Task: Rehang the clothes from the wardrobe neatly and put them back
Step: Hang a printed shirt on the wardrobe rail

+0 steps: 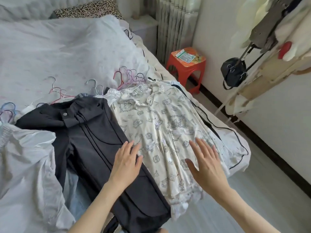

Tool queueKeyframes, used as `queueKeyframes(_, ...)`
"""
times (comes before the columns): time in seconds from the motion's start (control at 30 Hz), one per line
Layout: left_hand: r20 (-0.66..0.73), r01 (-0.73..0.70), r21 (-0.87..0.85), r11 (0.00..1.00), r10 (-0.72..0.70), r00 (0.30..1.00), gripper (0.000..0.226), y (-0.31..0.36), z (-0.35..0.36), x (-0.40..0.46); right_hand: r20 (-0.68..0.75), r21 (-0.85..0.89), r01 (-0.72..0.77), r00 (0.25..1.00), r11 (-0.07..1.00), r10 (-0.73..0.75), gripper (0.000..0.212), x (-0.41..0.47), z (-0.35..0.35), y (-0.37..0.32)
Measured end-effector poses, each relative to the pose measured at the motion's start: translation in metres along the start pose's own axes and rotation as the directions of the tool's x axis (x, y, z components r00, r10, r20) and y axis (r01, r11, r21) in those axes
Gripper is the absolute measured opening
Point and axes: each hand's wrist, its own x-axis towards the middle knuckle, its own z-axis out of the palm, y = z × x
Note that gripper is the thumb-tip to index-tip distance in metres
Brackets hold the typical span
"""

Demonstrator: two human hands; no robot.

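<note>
Smoothing clothes laid out on the bed (67,47).
Cream printed shirt (161,132) lies at centre, black trousers (94,140) at its 9 o'clock, hangers (127,78) at 12 o'clock; left hand (126,162) and right hand (205,163) rest flat, fingers spread, gripping nothing.

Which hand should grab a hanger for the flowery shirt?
Probably the left hand. The hangers lie up the bed to the left of the shirt's collar, on that hand's side. The right hand rests flat on the shirt, farther right.
</note>
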Motion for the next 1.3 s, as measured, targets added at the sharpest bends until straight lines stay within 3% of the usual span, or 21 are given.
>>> queueKeyframes(0.13,0.080,0.006,0.013,1.000,-0.007,0.997,0.057,-0.019,0.011,0.081,0.134,-0.024,0.018,0.991,1.000,-0.015,0.056,0.096,0.024,0.019)
queueKeyframes(0.27,0.061,0.069,0.005,0.998,-0.069,0.996,0.049,-0.057,0.011,0.173,0.195,-0.023,0.049,0.980,0.999,-0.043,0.056,0.205,0.058,0.031)
queueKeyframes(0.47,0.014,0.187,0.076,0.979,-0.189,0.982,0.055,-0.123,0.016,0.292,0.250,-0.062,0.067,0.967,0.996,-0.050,0.055,0.353,0.109,0.047)
queueKeyframes(0.7,0.055,0.318,0.003,0.948,-0.318,0.947,0.058,-0.163,0.031,0.357,0.359,-0.060,0.015,0.933,0.998,0.007,0.059,0.453,0.169,0.054)
queueKeyframes(0.77,0.028,0.343,0.016,0.939,-0.344,0.939,0.054,-0.165,0.034,0.364,0.402,-0.053,-0.002,0.915,0.999,0.023,0.052,0.469,0.183,0.054)
queueKeyframes(0.83,-0.008,0.364,-0.003,0.931,-0.364,0.931,0.050,-0.168,0.037,0.368,0.356,-0.031,0.025,0.935,0.999,-0.013,0.038,0.478,0.193,0.054)
queueKeyframes(0.97,0.000,0.375,-0.115,0.920,-0.377,0.926,0.037,-0.176,0.045,0.368,0.137,-0.006,0.006,0.991,1.000,-0.006,0.037,0.476,0.205,0.051)
queueKeyframes(1.03,-0.040,0.357,-0.187,0.915,-0.370,0.928,0.026,-0.174,0.045,0.361,0.053,0.092,0.013,0.998,0.996,-0.018,0.034,0.471,0.205,0.052)
queueKeyframes(1.17,-0.127,0.295,-0.304,0.906,-0.345,0.930,0.035,-0.160,0.029,0.352,-0.042,0.215,0.147,0.989,0.966,-0.141,0.027,0.463,0.178,0.063)
queueKeyframes(1.3,-0.188,0.244,-0.317,0.917,-0.313,0.931,0.041,-0.136,-0.001,0.353,-0.154,0.222,0.116,0.985,0.968,-0.083,0.035,0.442,0.137,0.063)
